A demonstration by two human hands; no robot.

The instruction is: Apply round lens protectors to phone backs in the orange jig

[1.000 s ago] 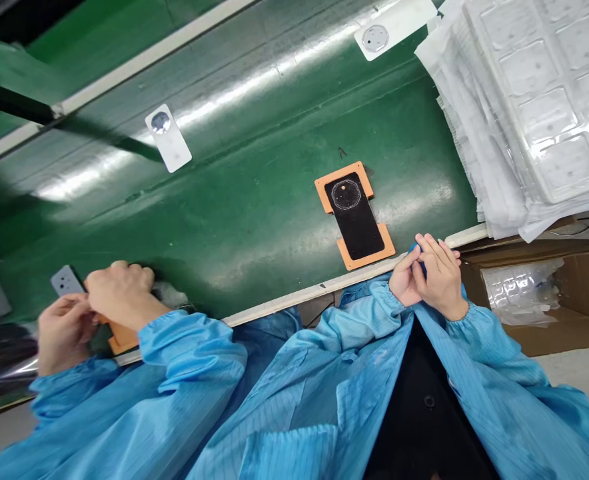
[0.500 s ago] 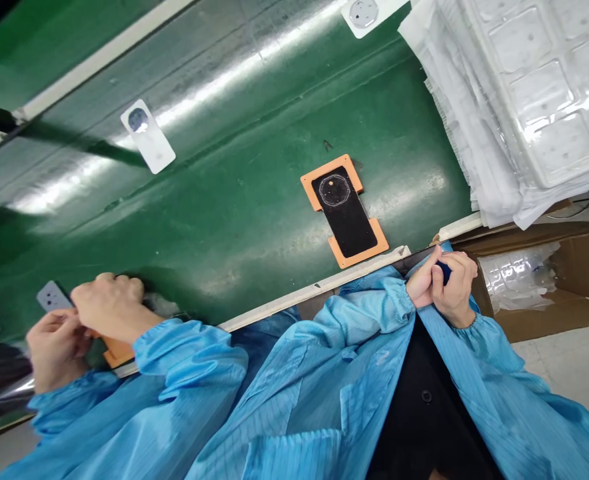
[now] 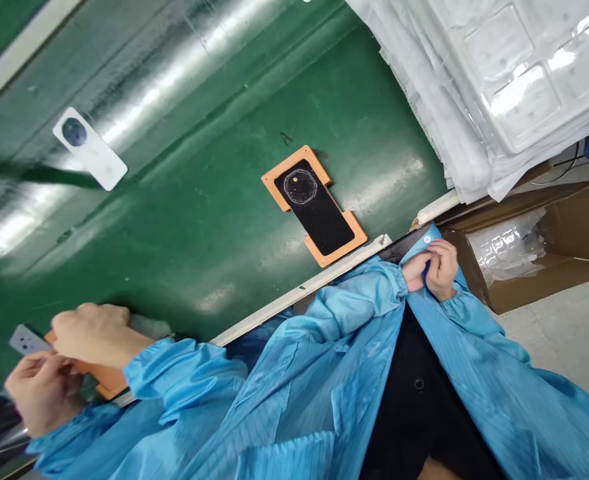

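At the bench edge on the right, my left hand [image 3: 414, 271] and my right hand [image 3: 442, 268] are close together in front of my blue work jacket [image 3: 369, 360]. Both are closed on the jacket's front edge, where a white snap button [image 3: 428, 239] shows above the fingers. The left fingertips are partly hidden behind the right hand. Left of my hands, on the green bench [image 3: 214, 220], lies an orange fixture [image 3: 319, 259] with a black phone-shaped insert [image 3: 324, 217], which has a round outline near its upper end.
At the left, a co-worker's hands [image 3: 89, 333] work over another orange fixture [image 3: 107, 383] and a grey plate [image 3: 27, 340]. A white phone-back panel [image 3: 94, 157] lies farther back. Clear plastic trays [image 3: 514, 93] are stacked at right, above an open cardboard box [image 3: 574, 247].
The view has shifted, so the bench items sit farther left. My fingers have moved along the jacket edge, and the white snap button now shows. The dark blue bit in my right hand is less visible.
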